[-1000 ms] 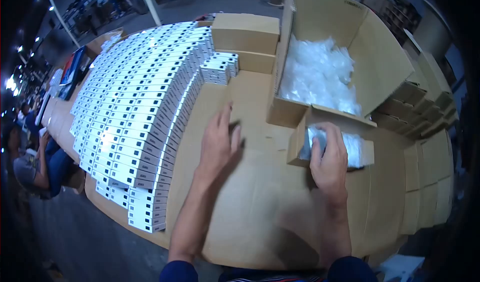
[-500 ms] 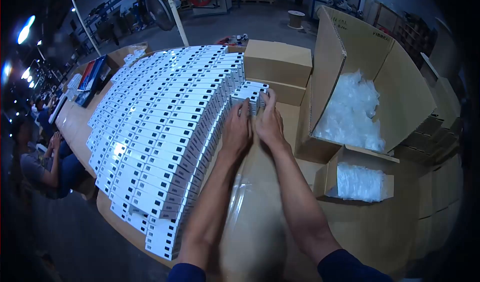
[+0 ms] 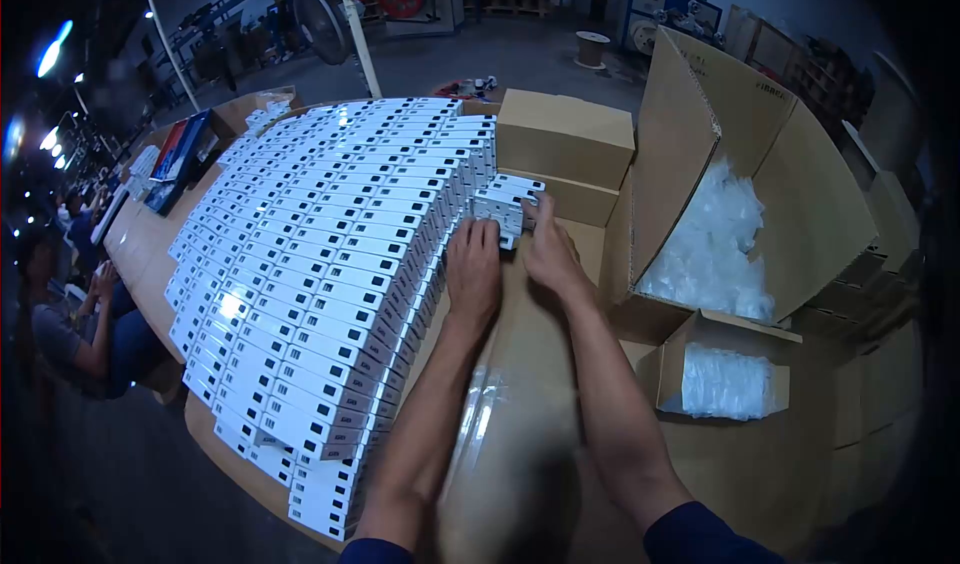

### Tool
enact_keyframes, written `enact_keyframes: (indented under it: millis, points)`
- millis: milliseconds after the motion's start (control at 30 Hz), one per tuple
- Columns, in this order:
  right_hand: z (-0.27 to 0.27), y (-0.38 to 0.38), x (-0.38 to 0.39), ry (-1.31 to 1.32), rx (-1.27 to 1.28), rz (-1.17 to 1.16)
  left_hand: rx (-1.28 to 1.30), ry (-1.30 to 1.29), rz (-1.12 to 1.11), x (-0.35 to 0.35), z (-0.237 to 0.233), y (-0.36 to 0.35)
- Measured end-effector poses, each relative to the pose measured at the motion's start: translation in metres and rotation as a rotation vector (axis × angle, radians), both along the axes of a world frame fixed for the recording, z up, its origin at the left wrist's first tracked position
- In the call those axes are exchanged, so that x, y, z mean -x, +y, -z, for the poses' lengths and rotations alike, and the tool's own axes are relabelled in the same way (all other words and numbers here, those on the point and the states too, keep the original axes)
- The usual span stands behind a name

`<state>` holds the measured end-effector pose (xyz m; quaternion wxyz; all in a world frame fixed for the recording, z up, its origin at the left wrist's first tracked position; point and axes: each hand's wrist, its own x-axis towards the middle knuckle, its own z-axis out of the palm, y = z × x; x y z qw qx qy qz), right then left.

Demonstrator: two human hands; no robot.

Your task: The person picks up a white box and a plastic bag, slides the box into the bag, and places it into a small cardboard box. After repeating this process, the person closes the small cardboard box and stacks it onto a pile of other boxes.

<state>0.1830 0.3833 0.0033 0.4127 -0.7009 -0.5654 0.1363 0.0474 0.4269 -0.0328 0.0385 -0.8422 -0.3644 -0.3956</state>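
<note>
A short stack of small white boxes point(image 3: 510, 192) with black squares on their ends stands beside the large pile of like boxes point(image 3: 340, 234). My left hand point(image 3: 474, 269) is at the near left of this stack, its fingers bent close together against a white box point(image 3: 508, 243) low at the front. At the stack's right corner, my right hand point(image 3: 553, 254) has its thumb and forefinger closed on a box edge, the other fingers curled in. My palms and the undersides of my fingers are hidden.
Brown cartons point(image 3: 565, 139) stand behind the stack. To the right, a tall open carton point(image 3: 680, 154) holds clear plastic bags point(image 3: 712, 244), and a smaller carton point(image 3: 672, 369) holds more plastic sleeves point(image 3: 728, 382). A person point(image 3: 85, 314) sits at the table's left side.
My left hand has drawn slightly down and curled its fingers more. My right hand has moved slightly right and down. A box at the stack's near side now shows between my hands. The view has shifted slightly.
</note>
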Motion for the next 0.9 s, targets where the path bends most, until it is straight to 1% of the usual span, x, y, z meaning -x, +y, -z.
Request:
enact_keyframes:
  millis: [33,67,133,233,267,300,367,400,433,500,600,633,700,733,767,833,900]
  points:
    - [0.005,0.002,-0.001,0.048,-0.023,-0.006,0.019,0.026,-0.01,0.003,-0.001,-0.001]
    - [0.013,0.002,-0.002,0.021,-0.12,0.021,-0.048,0.025,-0.029,0.005,-0.002,-0.004]
    - [-0.001,-0.023,0.012,0.169,-0.231,0.051,-0.059,-0.043,0.013,0.013,-0.01,-0.018]
    - [-0.005,-0.078,0.028,0.419,-0.159,0.066,-0.042,-0.182,0.031,0.027,-0.031,-0.055]
    - [-0.026,-0.108,0.037,0.593,-0.041,0.023,0.023,-0.275,0.092,0.032,-0.036,-0.064]
    - [-0.044,-0.135,0.045,0.767,0.073,-0.019,0.018,-0.343,0.091,0.037,-0.048,-0.084]
    - [-0.06,-0.177,0.052,0.863,0.083,-0.142,0.06,-0.418,0.047,0.046,-0.07,-0.123]
    - [-0.067,-0.192,0.053,0.922,0.04,-0.216,0.106,-0.454,0.031,0.05,-0.083,-0.144]
    - [-0.084,-0.206,0.052,0.955,0.095,-0.235,0.126,-0.492,0.054,0.052,-0.099,-0.167]
    - [-0.094,-0.223,0.047,1.053,-0.016,-0.335,0.063,-0.455,0.114,0.054,-0.115,-0.203]
    - [-0.093,-0.243,0.025,0.807,-0.222,-0.395,0.14,-0.388,0.382,0.041,-0.14,-0.239]
    - [-0.096,-0.252,0.016,0.78,-0.275,-0.339,0.188,-0.393,0.448,0.034,-0.149,-0.243]
    - [-0.118,-0.28,-0.013,0.995,-0.124,-0.286,0.289,-0.391,0.568,0.018,-0.165,-0.245]
    - [-0.131,-0.292,-0.027,0.992,-0.147,-0.264,0.246,-0.371,0.587,0.005,-0.169,-0.238]
    - [-0.13,-0.299,-0.045,0.864,-0.23,-0.2,0.186,-0.334,0.581,-0.011,-0.171,-0.23]
    - [-0.142,-0.312,-0.083,0.601,-0.257,-0.083,0.161,-0.217,0.61,-0.052,-0.176,-0.208]
    - [-0.154,-0.321,-0.114,0.413,-0.236,0.063,0.024,-0.104,0.648,-0.1,-0.167,-0.177]
